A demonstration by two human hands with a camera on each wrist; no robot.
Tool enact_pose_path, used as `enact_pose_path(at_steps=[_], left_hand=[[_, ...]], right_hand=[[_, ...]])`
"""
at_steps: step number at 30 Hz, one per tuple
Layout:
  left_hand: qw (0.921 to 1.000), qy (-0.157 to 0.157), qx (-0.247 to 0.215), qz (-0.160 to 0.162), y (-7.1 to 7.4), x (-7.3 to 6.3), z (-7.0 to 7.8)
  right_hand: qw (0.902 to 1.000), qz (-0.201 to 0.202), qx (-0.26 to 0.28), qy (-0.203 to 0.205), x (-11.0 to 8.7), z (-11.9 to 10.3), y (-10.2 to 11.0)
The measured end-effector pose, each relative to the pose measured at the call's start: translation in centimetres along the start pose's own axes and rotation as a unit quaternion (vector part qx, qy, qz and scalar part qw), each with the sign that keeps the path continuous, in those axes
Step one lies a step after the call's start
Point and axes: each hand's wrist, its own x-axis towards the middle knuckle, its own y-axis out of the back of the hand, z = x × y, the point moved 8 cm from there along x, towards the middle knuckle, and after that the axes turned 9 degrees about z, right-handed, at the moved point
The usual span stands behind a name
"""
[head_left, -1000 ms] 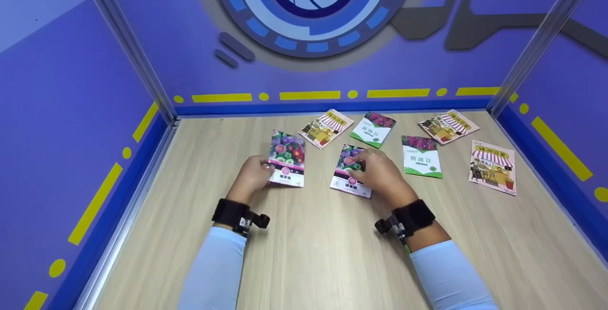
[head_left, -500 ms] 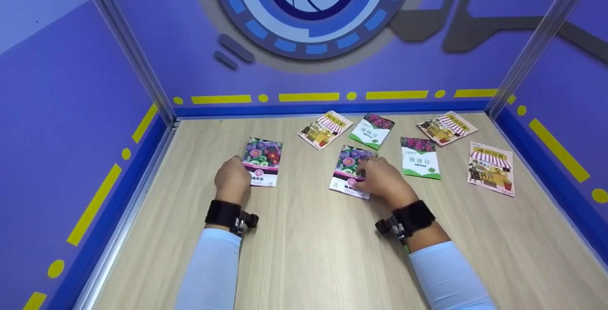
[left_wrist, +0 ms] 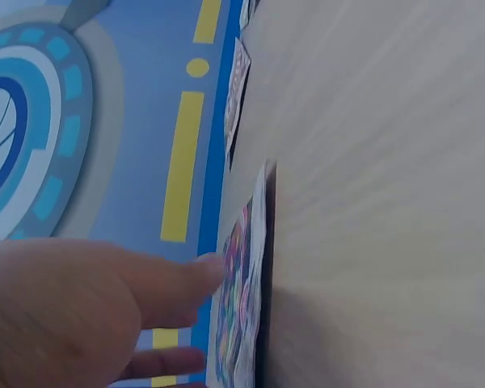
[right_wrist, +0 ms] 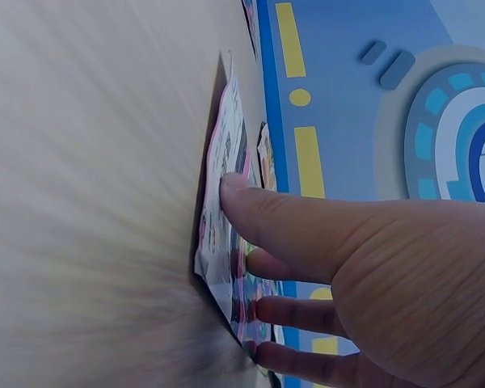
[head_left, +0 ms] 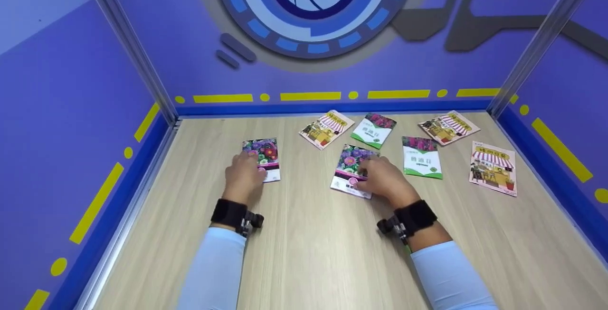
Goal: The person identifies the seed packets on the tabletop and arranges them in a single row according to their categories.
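Two matching flower seed packets, with purple and red blooms above a white lower part, lie on the table in the head view. My left hand [head_left: 243, 175] is over the left half of the left packet [head_left: 270, 153] and hides part of it. In the left wrist view its thumb [left_wrist: 198, 275] is extended at that packet's face. My right hand [head_left: 385, 180] rests on the right edge of the other packet [head_left: 349, 160]. Seen from the right wrist, the thumb [right_wrist: 259, 202] touches the white part and the straight fingers [right_wrist: 303, 314] reach the flower picture.
Behind and to the right lie two green-and-white flower packets [head_left: 374, 130] [head_left: 422, 158] and several pink packets with a striped awning, one [head_left: 326, 129] at the back, one [head_left: 449, 127] far right, one [head_left: 493, 168] nearer. Purple walls [head_left: 313, 79] enclose the wooden table [head_left: 313, 253].
The left packet has slid left, away from the right one, with my left hand. That hand has since shifted from its left edge onto its face. My right hand has stayed in place.
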Motion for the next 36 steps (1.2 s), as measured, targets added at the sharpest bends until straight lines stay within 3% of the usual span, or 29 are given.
enact_pose_path(at_steps=[4, 10, 24, 31, 36], left_hand=[[0.9988, -0.027, 0.020, -0.035, -0.9, -0.4, 0.7], [0.9984, -0.022, 0.037, -0.037, -0.1, -0.5, -1.0], [0.9978, 0.026, 0.060, -0.008, 2.3, -0.1, -5.9], [0.9976, 0.049, 0.048, -0.007, 3.6, -0.4, -8.0], [0.9977, 0.056, 0.033, 0.021, 4.6, -0.8, -9.0]], right_hand=[[1.0000, 0.000, 0.000, 0.001, 0.0, 0.1, 0.1], [1.0000, -0.005, -0.001, -0.001, 0.0, 0.2, 0.2], [0.9998, 0.011, -0.001, 0.016, -0.2, 0.1, 0.3], [0.9999, -0.002, -0.001, 0.016, -0.2, 0.1, -0.1], [0.9998, -0.006, -0.005, 0.017, -0.2, -0.1, -0.1]])
